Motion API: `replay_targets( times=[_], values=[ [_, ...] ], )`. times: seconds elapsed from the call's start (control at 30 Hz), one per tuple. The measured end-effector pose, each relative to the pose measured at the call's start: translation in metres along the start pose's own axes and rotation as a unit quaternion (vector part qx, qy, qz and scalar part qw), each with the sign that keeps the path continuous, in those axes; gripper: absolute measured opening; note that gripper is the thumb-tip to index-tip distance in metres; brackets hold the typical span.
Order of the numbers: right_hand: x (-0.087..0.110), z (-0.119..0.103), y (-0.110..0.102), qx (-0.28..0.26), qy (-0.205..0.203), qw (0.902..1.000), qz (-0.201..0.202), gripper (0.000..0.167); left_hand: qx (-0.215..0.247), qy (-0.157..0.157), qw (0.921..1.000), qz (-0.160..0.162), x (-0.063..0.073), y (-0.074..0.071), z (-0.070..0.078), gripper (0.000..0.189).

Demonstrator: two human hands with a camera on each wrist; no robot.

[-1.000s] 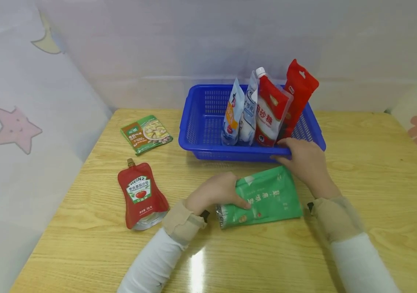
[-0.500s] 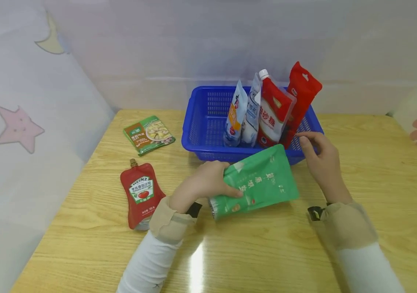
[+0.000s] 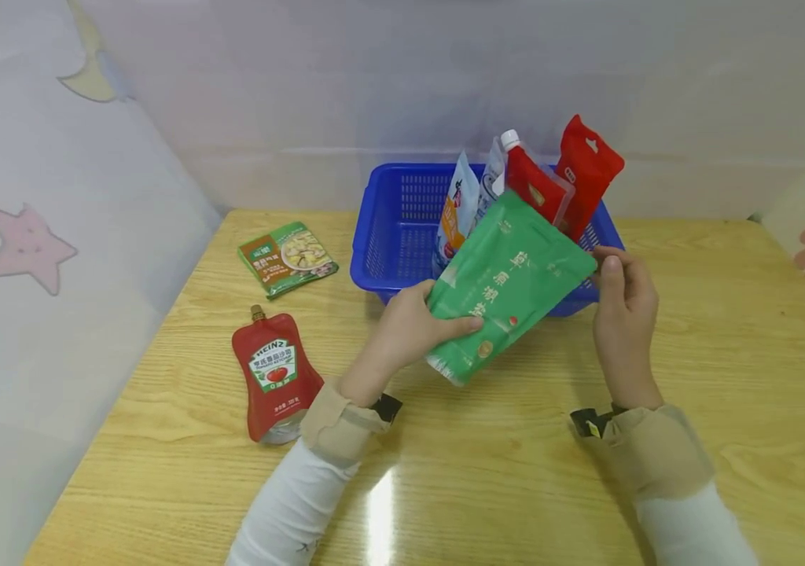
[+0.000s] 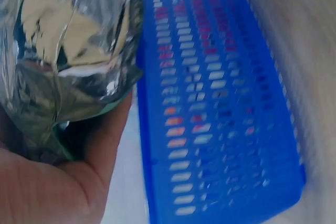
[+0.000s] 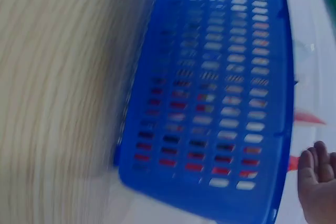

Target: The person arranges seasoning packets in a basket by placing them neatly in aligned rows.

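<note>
Wooden table [image 3: 501, 472]; blue basket [image 3: 413, 203] holds four packets [image 3: 535, 182]; left hand [image 3: 413, 326] gripping green pouch [image 3: 523, 287], right hand [image 3: 625, 318] beside, fingers loose

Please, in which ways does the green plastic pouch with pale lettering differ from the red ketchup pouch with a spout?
The green plastic pouch is tilted in the left hand; the red ketchup pouch lies on the wooden table. The red ketchup pouch has a narrowed waist; the green plastic pouch has nearly straight sides. Both carry printed lettering.
</note>
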State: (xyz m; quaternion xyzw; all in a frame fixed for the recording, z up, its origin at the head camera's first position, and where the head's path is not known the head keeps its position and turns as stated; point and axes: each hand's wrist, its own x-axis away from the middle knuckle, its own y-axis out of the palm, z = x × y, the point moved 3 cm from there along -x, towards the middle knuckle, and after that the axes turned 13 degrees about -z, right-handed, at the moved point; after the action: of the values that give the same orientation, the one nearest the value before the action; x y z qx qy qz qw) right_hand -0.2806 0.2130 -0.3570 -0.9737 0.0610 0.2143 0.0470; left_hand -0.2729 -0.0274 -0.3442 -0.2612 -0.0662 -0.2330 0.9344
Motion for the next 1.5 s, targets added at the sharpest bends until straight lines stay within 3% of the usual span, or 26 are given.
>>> replay_targets(
  times=[0.13, 0.27, 0.37, 0.5, 0.6, 0.67, 1.03, 1.23, 1.5],
  values=[
    [0.002, -0.005, 0.009, -0.080, 0.020, 0.9942, -0.068, 0.024, 0.085, 0.007, 0.9961, 0.022, -0.004, 0.004, -0.002, 0.051],
    [0.005, -0.008, 0.019, -0.072, 0.068, 0.9805, -0.170, 0.040, 0.152, 0.030, 0.9862, 0.058, -0.006, 0.004, -0.004, 0.052],
    [0.008, -0.010, 0.028, -0.037, 0.106, 0.9617, -0.250, 0.053, 0.185, 0.048, 0.9768, 0.097, -0.007, 0.003, -0.004, 0.051],
    [0.017, -0.008, 0.042, 0.026, 0.152, 0.9239, -0.350, 0.055, 0.220, 0.067, 0.9638, 0.136, -0.007, 0.001, -0.004, 0.048],
    [0.025, -0.006, 0.057, 0.031, 0.167, 0.9007, -0.400, 0.056, 0.241, 0.076, 0.9564, 0.147, -0.006, 0.000, -0.004, 0.046],
    [0.029, -0.005, 0.066, 0.016, 0.170, 0.8950, -0.412, 0.058, 0.247, 0.079, 0.9543, 0.149, -0.006, -0.001, -0.004, 0.046],
    [0.041, -0.003, 0.086, -0.007, 0.132, 0.9117, -0.389, 0.053, 0.249, 0.081, 0.9540, 0.146, -0.007, -0.002, -0.006, 0.047],
    [0.046, -0.002, 0.091, -0.059, 0.108, 0.9124, -0.390, 0.053, 0.245, 0.080, 0.9591, 0.118, -0.007, -0.003, -0.006, 0.050],
    [0.046, -0.002, 0.091, -0.038, 0.121, 0.9175, -0.377, 0.053, 0.241, 0.061, 0.9659, 0.072, -0.006, -0.005, -0.005, 0.056]
  ],
)
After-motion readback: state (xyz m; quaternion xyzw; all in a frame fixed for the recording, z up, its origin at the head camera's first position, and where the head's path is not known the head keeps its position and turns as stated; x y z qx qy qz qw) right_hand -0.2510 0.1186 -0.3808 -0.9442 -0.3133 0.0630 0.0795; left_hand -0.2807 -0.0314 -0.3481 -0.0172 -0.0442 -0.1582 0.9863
